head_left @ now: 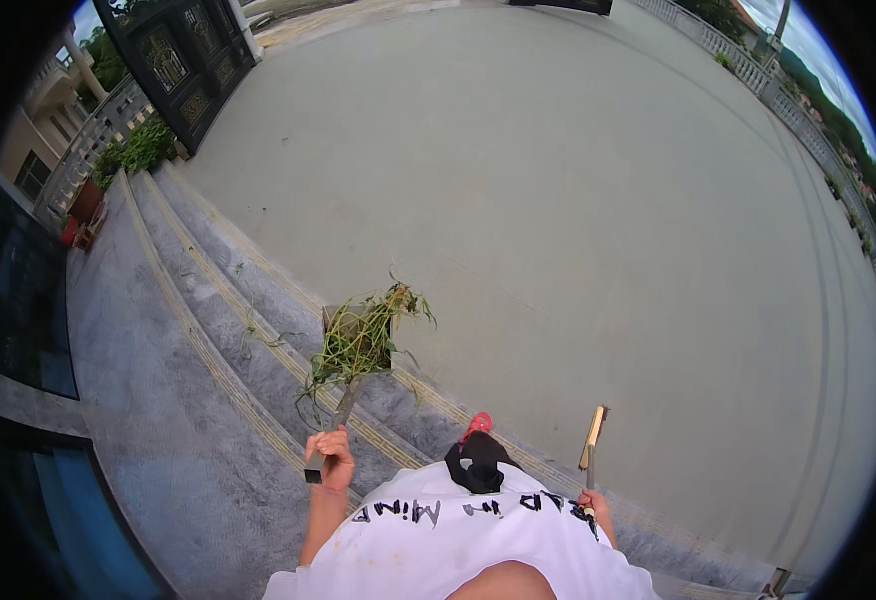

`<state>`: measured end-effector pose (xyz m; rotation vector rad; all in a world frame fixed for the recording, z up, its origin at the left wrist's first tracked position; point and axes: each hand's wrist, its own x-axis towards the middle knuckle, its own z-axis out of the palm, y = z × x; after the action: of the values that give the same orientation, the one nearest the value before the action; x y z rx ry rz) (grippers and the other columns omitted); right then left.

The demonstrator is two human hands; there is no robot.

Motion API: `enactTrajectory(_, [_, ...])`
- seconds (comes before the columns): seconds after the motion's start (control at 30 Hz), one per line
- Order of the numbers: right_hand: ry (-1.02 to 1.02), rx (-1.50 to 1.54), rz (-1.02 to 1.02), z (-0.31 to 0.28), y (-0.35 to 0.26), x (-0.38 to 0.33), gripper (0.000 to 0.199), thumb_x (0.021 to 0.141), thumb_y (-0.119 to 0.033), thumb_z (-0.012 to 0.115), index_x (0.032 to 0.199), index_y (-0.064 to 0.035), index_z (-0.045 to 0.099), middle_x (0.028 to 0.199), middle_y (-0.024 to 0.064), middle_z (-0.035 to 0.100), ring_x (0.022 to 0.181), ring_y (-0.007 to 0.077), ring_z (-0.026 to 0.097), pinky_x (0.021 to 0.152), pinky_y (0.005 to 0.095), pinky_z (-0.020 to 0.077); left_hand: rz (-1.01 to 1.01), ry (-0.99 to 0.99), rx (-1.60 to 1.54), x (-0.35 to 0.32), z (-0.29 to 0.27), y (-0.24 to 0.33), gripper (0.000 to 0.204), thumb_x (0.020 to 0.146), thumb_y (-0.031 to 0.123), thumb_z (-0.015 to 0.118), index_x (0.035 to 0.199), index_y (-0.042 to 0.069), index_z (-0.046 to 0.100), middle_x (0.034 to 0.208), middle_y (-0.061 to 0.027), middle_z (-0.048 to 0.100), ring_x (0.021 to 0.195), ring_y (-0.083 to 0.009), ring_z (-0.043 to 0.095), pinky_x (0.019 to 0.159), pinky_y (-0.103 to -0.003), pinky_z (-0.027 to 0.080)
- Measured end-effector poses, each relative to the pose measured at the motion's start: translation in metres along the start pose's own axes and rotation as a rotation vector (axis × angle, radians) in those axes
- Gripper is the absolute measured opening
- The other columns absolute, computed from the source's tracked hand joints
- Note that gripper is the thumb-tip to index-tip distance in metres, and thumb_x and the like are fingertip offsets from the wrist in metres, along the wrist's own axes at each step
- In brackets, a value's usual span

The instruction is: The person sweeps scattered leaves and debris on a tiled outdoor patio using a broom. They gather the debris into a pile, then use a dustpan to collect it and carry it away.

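My left hand is wrapped round the square grey handle of a dustpan. Long green weeds fill its boxy scoop and hang over the sides, above the steps. Lower right, at my side, my right hand grips a short-handled tool with a grey shaft and a long, pale wooden-looking head. Its dark edge is too small to make out, so I cannot tell its exact kind. The two held things are well apart.
Grey steps with yellowish ribbed edges curve down to a wide concrete yard. Bits of green lie on the steps. Dark gate panels, leafy plants and a reddish planter stand far left. A balustrade borders the right.
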<state>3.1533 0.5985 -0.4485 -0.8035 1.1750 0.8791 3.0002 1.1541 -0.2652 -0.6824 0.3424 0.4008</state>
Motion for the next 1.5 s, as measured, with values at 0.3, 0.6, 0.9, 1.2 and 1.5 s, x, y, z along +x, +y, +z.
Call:
enactTrajectory(0.3, [-0.228,-0.079,0.04,0.262,-0.183,0.105,0.025,0.081,-0.015,0.052,0.062,-0.0159,0.037,0.055,-0.0053,0.041,0.049,0.0079,0.04,0.046,0.0219,0.0353,0.013,-0.013,-0.031,0.306,0.059,0.026,0.029,0.078,0.005,0.049,0.098,-0.014,0.038,0.066,-0.0058,0.047,0.055,-0.0148,0.051,0.052,-0.027,0.05])
enactTrajectory(0.6, [-0.166,0.328,-0.011,0.493,-0.358,0.382,0.023,0.078,-0.012,0.053,0.064,-0.0149,0.035,0.047,-0.0051,0.038,0.038,0.0091,0.036,0.037,0.0226,0.0339,0.023,0.026,-0.017,0.666,0.13,0.123,0.027,0.075,0.002,0.051,0.094,-0.012,0.037,0.064,-0.0048,0.047,0.054,-0.0141,0.051,0.051,-0.025,0.05])
enactTrajectory(0.9, [0.04,0.209,-0.188,0.816,-0.541,0.522,0.017,0.078,-0.012,0.054,0.066,-0.0118,0.042,0.051,-0.0032,0.043,0.044,0.0101,0.043,0.041,0.0225,0.0388,0.152,0.06,-0.035,1.014,0.283,0.146,0.027,0.076,0.003,0.049,0.095,-0.012,0.037,0.062,-0.0052,0.047,0.054,-0.0142,0.051,0.049,-0.025,0.048])
enactTrajectory(1.2, [0.218,0.592,-0.166,1.089,-0.831,0.58,0.014,0.077,-0.012,0.056,0.066,-0.009,0.048,0.052,-0.0009,0.046,0.046,0.0121,0.048,0.041,0.0239,0.0415,0.137,-0.018,-0.057,1.322,0.477,0.062,0.029,0.075,0.004,0.05,0.096,-0.012,0.039,0.064,-0.0059,0.046,0.054,-0.0145,0.051,0.049,-0.025,0.049])
enactTrajectory(1.5, [0.132,0.775,-0.265,1.467,-1.062,0.668,0.021,0.082,-0.014,0.048,0.062,-0.0137,0.041,0.049,-0.002,0.04,0.034,0.0079,0.039,0.03,0.0175,0.0356,0.151,0.001,-0.046,1.628,0.656,0.075,0.028,0.077,0.004,0.049,0.096,-0.013,0.04,0.065,-0.0054,0.046,0.054,-0.0139,0.051,0.05,-0.025,0.049])
